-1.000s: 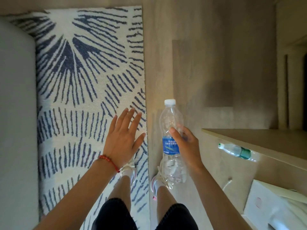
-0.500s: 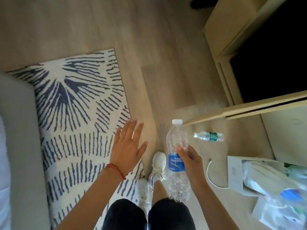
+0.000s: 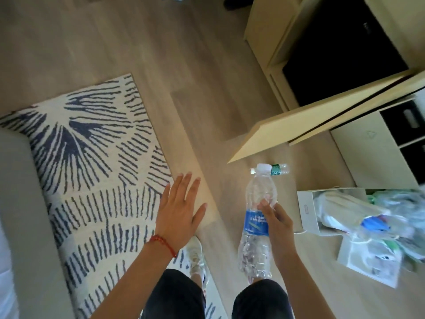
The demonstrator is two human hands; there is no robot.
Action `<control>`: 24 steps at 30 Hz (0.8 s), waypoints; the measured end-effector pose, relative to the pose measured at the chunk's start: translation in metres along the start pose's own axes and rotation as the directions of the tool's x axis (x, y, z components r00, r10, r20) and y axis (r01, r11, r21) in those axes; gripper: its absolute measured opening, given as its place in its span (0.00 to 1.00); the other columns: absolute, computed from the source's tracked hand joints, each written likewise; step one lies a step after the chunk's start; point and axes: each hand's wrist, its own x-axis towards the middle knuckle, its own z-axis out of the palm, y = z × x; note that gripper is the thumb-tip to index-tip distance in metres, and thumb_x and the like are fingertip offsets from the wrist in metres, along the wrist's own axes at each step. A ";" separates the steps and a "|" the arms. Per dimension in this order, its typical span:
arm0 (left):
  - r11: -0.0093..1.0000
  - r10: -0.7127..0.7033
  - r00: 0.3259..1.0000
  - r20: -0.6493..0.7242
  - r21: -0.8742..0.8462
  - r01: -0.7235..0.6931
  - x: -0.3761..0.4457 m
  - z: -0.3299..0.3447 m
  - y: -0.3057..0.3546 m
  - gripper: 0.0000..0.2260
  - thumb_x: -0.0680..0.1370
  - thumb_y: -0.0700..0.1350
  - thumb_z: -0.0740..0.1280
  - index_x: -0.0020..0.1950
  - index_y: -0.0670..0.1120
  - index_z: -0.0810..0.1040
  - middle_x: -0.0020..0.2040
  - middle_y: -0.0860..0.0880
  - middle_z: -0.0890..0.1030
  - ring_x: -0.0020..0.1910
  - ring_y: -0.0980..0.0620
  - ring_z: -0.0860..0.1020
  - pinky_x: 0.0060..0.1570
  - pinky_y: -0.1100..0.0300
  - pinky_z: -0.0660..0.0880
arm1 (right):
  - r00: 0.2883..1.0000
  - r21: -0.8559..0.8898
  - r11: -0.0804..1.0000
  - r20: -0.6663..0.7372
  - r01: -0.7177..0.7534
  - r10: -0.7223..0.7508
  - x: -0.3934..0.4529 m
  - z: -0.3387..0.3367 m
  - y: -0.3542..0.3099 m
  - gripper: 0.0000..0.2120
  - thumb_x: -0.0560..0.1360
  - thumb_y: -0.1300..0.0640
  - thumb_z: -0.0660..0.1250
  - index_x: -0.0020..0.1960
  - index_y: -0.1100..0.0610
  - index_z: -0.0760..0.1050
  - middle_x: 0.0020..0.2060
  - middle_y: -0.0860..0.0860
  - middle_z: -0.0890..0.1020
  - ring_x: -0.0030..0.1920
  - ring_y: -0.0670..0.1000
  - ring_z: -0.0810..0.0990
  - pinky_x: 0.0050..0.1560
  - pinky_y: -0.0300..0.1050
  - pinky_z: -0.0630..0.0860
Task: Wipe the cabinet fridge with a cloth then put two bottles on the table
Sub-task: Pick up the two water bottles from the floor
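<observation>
The right hand (image 3: 277,221) grips a blue-label bottle (image 3: 256,223), the left hand (image 3: 178,214) is spread and holds nothing; a second bottle (image 3: 277,169) lies on the floor (image 3: 184,54) at centre right, so neither bottle seems placed yet.

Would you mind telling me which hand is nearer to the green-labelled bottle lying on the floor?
The right hand, gripping the blue-labelled bottle, sits just below the green-labelled bottle in view. The left hand, open above the rug's edge, is farther off to its left.

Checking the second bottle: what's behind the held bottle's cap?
A green-labelled bottle lies on the floor behind the held bottle. Its cap end is hidden by the cap.
</observation>
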 end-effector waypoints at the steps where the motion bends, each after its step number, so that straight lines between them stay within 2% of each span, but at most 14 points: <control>1: 1.000 0.003 1.000 0.001 -0.004 -0.003 0.001 0.002 0.007 0.27 0.80 0.58 0.43 0.68 0.42 0.66 0.66 0.39 0.72 0.66 0.39 0.70 0.61 0.38 0.64 | 1.000 0.001 1.000 -0.003 -0.001 0.001 0.001 -0.007 0.001 0.06 0.75 0.57 0.65 0.44 0.61 0.75 0.29 0.49 0.78 0.27 0.43 0.79 0.27 0.32 0.74; 7: 1.000 -0.018 1.000 0.017 0.011 0.018 0.001 0.024 0.054 0.28 0.80 0.58 0.42 0.68 0.42 0.66 0.67 0.39 0.71 0.67 0.40 0.68 0.63 0.41 0.62 | 1.000 -0.039 0.999 0.007 0.009 -0.009 0.018 -0.061 0.005 0.06 0.76 0.56 0.64 0.48 0.58 0.76 0.34 0.49 0.80 0.29 0.40 0.80 0.28 0.29 0.73; 10: 0.997 -0.061 0.998 0.017 0.041 0.060 0.001 0.038 0.086 0.27 0.79 0.58 0.42 0.68 0.43 0.66 0.67 0.39 0.72 0.67 0.41 0.69 0.63 0.42 0.60 | 0.999 -0.050 0.999 0.043 -0.004 0.006 0.032 -0.092 0.002 0.06 0.75 0.55 0.65 0.39 0.54 0.74 0.29 0.47 0.79 0.28 0.43 0.80 0.27 0.30 0.73; 12: 0.996 -0.085 0.996 0.008 0.039 0.085 0.000 0.051 0.111 0.26 0.79 0.58 0.43 0.68 0.43 0.65 0.67 0.40 0.72 0.67 0.42 0.68 0.65 0.43 0.59 | 0.997 -0.063 0.998 0.080 -0.017 0.022 0.044 -0.117 0.000 0.08 0.75 0.55 0.65 0.37 0.54 0.73 0.30 0.49 0.78 0.28 0.42 0.79 0.28 0.29 0.73; 15: 0.988 -0.151 0.988 -0.017 -0.016 0.151 0.004 0.072 0.151 0.26 0.79 0.58 0.46 0.68 0.43 0.65 0.68 0.39 0.71 0.69 0.42 0.64 0.67 0.44 0.58 | 0.991 -0.094 0.995 0.127 -0.020 0.032 0.063 -0.157 -0.009 0.05 0.74 0.55 0.65 0.41 0.55 0.75 0.33 0.50 0.79 0.29 0.42 0.80 0.29 0.30 0.74; 19: 0.965 -0.253 0.967 -0.017 -0.080 0.251 0.019 0.098 0.199 0.26 0.77 0.55 0.52 0.67 0.40 0.68 0.66 0.37 0.72 0.67 0.37 0.68 0.63 0.40 0.62 | 0.988 -0.145 0.989 0.156 0.014 0.009 0.093 -0.206 -0.021 0.04 0.76 0.57 0.64 0.45 0.56 0.75 0.35 0.50 0.80 0.29 0.39 0.80 0.28 0.28 0.73; 21: 0.958 -0.269 0.963 -0.017 -0.112 0.266 0.028 0.110 0.215 0.25 0.76 0.54 0.54 0.67 0.39 0.69 0.66 0.37 0.72 0.66 0.37 0.69 0.61 0.38 0.66 | 0.989 -0.181 0.983 0.151 0.024 0.004 0.109 -0.225 -0.021 0.06 0.76 0.57 0.63 0.47 0.60 0.75 0.35 0.50 0.80 0.28 0.39 0.80 0.27 0.27 0.72; 24: 0.955 -0.268 0.963 -0.008 -0.136 0.265 0.042 0.128 0.227 0.25 0.75 0.53 0.54 0.67 0.40 0.68 0.66 0.37 0.71 0.66 0.37 0.68 0.61 0.39 0.67 | 0.994 -0.246 0.969 0.111 0.033 -0.006 0.132 -0.245 -0.013 0.12 0.75 0.55 0.63 0.52 0.63 0.75 0.37 0.49 0.80 0.34 0.46 0.81 0.29 0.26 0.72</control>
